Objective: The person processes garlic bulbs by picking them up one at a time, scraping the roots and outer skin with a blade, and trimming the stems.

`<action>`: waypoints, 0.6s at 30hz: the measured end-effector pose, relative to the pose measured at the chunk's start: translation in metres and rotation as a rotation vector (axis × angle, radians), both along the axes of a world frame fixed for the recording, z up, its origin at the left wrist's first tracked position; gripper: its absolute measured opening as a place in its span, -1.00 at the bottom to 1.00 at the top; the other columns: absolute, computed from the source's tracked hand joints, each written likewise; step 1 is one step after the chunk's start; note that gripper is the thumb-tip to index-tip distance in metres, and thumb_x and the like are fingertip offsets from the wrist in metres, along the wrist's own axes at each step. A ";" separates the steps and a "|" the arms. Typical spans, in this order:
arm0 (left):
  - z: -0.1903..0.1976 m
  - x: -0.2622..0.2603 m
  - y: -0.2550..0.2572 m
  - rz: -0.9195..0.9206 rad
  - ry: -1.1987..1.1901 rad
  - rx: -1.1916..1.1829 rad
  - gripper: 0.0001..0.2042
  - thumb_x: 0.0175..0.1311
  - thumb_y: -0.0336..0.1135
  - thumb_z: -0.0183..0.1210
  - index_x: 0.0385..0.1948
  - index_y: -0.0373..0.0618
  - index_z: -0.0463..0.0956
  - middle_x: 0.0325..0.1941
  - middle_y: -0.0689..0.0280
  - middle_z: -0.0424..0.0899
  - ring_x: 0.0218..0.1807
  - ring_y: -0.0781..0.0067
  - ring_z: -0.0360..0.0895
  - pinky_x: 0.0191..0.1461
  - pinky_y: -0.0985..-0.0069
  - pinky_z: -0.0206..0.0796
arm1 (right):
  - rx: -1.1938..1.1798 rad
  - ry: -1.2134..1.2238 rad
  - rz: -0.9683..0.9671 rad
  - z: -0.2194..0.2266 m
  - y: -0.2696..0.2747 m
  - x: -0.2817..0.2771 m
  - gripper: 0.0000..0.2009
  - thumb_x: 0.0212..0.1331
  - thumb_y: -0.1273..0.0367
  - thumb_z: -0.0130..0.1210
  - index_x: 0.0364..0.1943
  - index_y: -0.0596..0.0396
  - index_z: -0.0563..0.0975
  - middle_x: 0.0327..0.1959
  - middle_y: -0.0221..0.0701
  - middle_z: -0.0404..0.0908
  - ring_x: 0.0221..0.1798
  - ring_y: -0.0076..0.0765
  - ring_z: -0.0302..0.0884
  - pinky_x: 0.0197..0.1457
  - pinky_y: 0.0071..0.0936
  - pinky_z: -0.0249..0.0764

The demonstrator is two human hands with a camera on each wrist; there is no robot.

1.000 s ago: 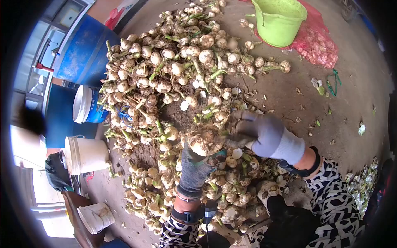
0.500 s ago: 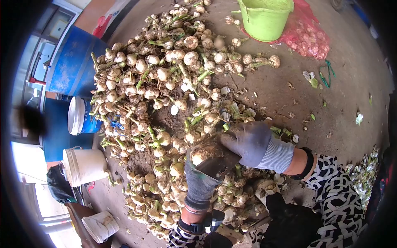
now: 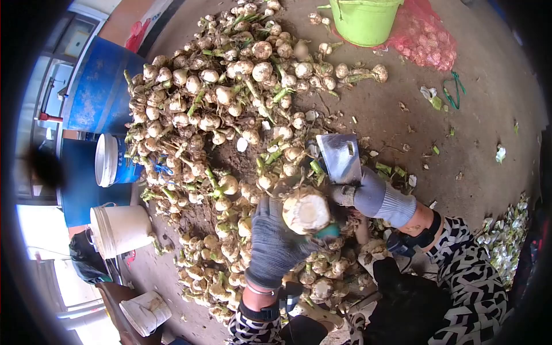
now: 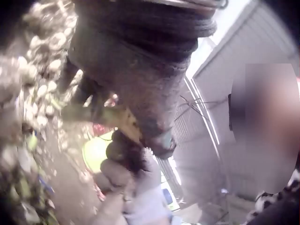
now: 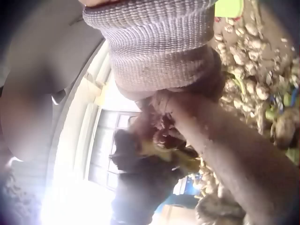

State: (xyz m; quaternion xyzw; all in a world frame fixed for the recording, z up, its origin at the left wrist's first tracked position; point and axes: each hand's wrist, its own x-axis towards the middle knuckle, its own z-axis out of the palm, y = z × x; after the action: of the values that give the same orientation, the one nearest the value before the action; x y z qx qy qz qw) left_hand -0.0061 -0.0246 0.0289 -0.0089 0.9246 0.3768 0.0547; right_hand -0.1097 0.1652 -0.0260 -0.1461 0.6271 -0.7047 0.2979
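Observation:
In the head view my gloved left hand (image 3: pixel 279 244) grips a large garlic bulb (image 3: pixel 306 211), its round, pale cut face turned up. A green stem (image 4: pixel 98 115) sticks out beside that hand in the left wrist view. To the right, my gloved right hand (image 3: pixel 371 195) holds a cleaver with a broad shiny blade (image 3: pixel 340 158) tilted up, apart from the bulb. Its thick wooden handle (image 5: pixel 229 150) runs out of the fist in the right wrist view. Beneath both hands lies a big heap of unpeeled garlic (image 3: pixel 224 95) with stems and dirty roots.
A green bucket (image 3: pixel 368 23) and a red mesh bag (image 3: pixel 428 40) of bulbs stand at the back right. Blue barrels (image 3: pixel 100 86) and white buckets (image 3: pixel 121 230) line the left side. Peel scraps (image 3: pixel 503 241) lie at the right by the legs.
The blade, blurred and then across the bulb in earlier frames, has swung up to the right. The bulb has turned and shows a pale cut face where roots hung. The head view has shifted slightly.

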 end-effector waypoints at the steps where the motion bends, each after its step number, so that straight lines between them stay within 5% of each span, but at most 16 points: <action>1: 0.014 -0.002 -0.001 -0.012 -0.098 -0.267 -0.17 -0.03 -0.15 0.46 0.25 -0.18 0.13 0.03 0.09 0.57 0.03 0.23 0.58 0.17 0.31 0.41 | 0.008 -0.078 0.005 0.001 0.000 0.001 -0.86 0.22 0.42 0.13 -0.17 0.09 0.59 -0.40 -0.44 0.66 -0.38 -0.54 0.55 -0.23 -0.49 0.49; 2: 0.015 0.002 -0.001 -0.006 -0.053 0.040 -0.20 -0.02 -0.17 0.45 0.25 -0.14 0.15 -0.06 0.07 0.61 0.00 0.21 0.61 0.17 0.31 0.40 | 0.008 0.081 0.030 0.003 0.001 0.002 -0.86 0.22 0.41 0.13 -0.17 0.09 0.59 -0.41 -0.41 0.66 -0.37 -0.54 0.56 -0.23 -0.49 0.49; 3: 0.006 0.008 0.009 0.210 -0.192 0.878 -0.27 0.02 -0.06 0.43 0.18 -0.16 0.24 0.05 0.22 0.50 -0.05 0.29 0.56 0.03 0.42 0.47 | 0.005 0.237 0.054 0.003 0.000 0.003 -0.86 0.22 0.41 0.14 -0.17 0.09 0.59 -0.41 -0.39 0.67 -0.37 -0.55 0.57 -0.24 -0.49 0.50; 5: -0.013 0.019 0.007 0.390 -0.151 1.023 -0.38 0.11 -0.14 0.38 0.16 -0.09 0.29 0.02 0.29 0.53 -0.02 0.44 0.54 0.04 0.47 0.46 | 0.030 0.388 0.022 0.013 -0.006 0.008 -0.88 0.22 0.40 0.14 -0.20 0.05 0.59 -0.42 -0.32 0.67 -0.38 -0.47 0.61 -0.25 -0.48 0.50; 6: -0.005 0.012 0.018 0.482 -0.044 1.289 -0.40 0.10 -0.17 0.40 0.14 -0.12 0.31 -0.03 0.29 0.55 -0.02 0.48 0.54 0.04 0.50 0.45 | 0.001 0.463 -0.018 0.018 -0.008 0.008 -0.88 0.19 0.40 0.19 -0.21 0.06 0.59 -0.33 -0.34 0.68 -0.27 -0.39 0.63 -0.16 -0.43 0.51; 7: -0.020 0.023 0.019 0.589 0.007 0.964 -0.42 0.09 -0.17 0.40 0.12 -0.12 0.34 -0.04 0.28 0.56 -0.04 0.46 0.55 0.03 0.52 0.45 | -0.028 0.543 -0.057 0.024 -0.008 0.005 -0.87 0.16 0.40 0.23 -0.23 0.07 0.58 -0.24 -0.36 0.69 -0.16 -0.31 0.65 -0.07 -0.37 0.52; 9: -0.034 0.019 0.002 0.250 0.137 0.896 -0.43 0.06 -0.20 0.41 0.10 -0.11 0.35 -0.07 0.28 0.57 -0.05 0.45 0.55 0.05 0.52 0.44 | 0.164 0.539 -0.025 0.030 0.002 0.001 -0.88 0.14 0.40 0.23 -0.24 0.01 0.59 -0.34 -0.26 0.68 -0.28 -0.14 0.68 -0.20 -0.29 0.54; 10: -0.004 0.015 0.016 0.236 0.028 1.093 -0.43 0.02 -0.16 0.43 0.06 -0.09 0.40 -0.11 0.27 0.59 -0.05 0.41 0.56 0.11 0.44 0.42 | 0.277 0.648 0.110 0.024 0.003 -0.005 -0.87 0.15 0.37 0.21 -0.22 -0.02 0.60 -0.38 -0.20 0.66 -0.35 -0.06 0.65 -0.26 -0.25 0.53; 11: 0.004 0.014 0.001 -0.006 0.059 0.684 -0.47 -0.04 -0.14 0.45 -0.01 -0.04 0.48 -0.08 0.24 0.62 0.02 0.30 0.56 0.18 0.32 0.37 | 0.394 0.746 0.247 0.016 0.005 -0.011 -0.86 0.15 0.34 0.18 -0.21 -0.05 0.61 -0.43 -0.15 0.63 -0.42 0.02 0.62 -0.32 -0.20 0.52; 13: 0.011 0.010 0.006 -0.125 0.149 0.895 -0.51 -0.10 -0.13 0.47 -0.08 0.04 0.55 -0.04 0.21 0.64 0.12 0.20 0.54 0.24 0.24 0.31 | 0.555 0.657 0.283 -0.031 -0.002 -0.027 -0.81 0.18 0.23 0.12 -0.20 -0.07 0.60 -0.43 -0.07 0.60 -0.43 0.10 0.57 -0.35 -0.14 0.49; 14: 0.026 -0.003 -0.002 -0.301 0.205 0.609 -0.49 -0.15 -0.16 0.49 -0.06 0.09 0.55 0.01 0.20 0.64 0.19 0.18 0.50 0.26 0.24 0.29 | 0.754 0.545 0.333 -0.038 -0.003 -0.040 -0.83 0.18 0.25 0.04 -0.24 -0.10 0.60 -0.44 -0.17 0.62 -0.41 -0.01 0.60 -0.31 -0.14 0.50; 15: 0.022 0.002 -0.002 -0.180 0.094 0.712 -0.50 -0.13 -0.24 0.47 -0.06 0.07 0.53 -0.04 0.21 0.65 0.13 0.17 0.55 0.25 0.23 0.30 | 0.946 0.422 0.395 -0.044 -0.004 -0.054 -0.83 0.19 0.28 -0.05 -0.27 -0.13 0.59 -0.45 -0.26 0.64 -0.39 -0.11 0.63 -0.27 -0.15 0.51; 17: 0.006 -0.002 -0.032 -0.118 0.130 0.726 -0.58 -0.08 -0.28 0.44 -0.11 -0.02 0.56 -0.09 0.26 0.60 -0.04 0.41 0.58 0.09 0.40 0.42 | 0.954 0.421 0.230 -0.056 -0.007 -0.070 -0.79 0.22 0.27 -0.03 -0.15 -0.16 0.59 -0.39 -0.25 0.66 -0.30 -0.12 0.64 -0.17 -0.24 0.55; 18: 0.003 -0.001 -0.051 0.120 -0.089 0.662 -0.65 -0.05 -0.36 0.39 -0.15 -0.04 0.57 -0.12 0.27 0.58 -0.09 0.44 0.57 0.04 0.43 0.43 | 0.979 0.445 0.235 -0.065 -0.014 -0.086 -0.75 0.23 0.25 -0.03 -0.05 -0.15 0.55 -0.32 -0.23 0.66 -0.25 -0.12 0.64 -0.11 -0.25 0.56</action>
State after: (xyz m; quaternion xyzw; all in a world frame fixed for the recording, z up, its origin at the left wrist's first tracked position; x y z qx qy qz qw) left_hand -0.0074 -0.0758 0.0323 -0.0615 0.7466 0.6584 0.0727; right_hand -0.1958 0.1512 -0.0909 -0.2052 0.9090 -0.2447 0.2679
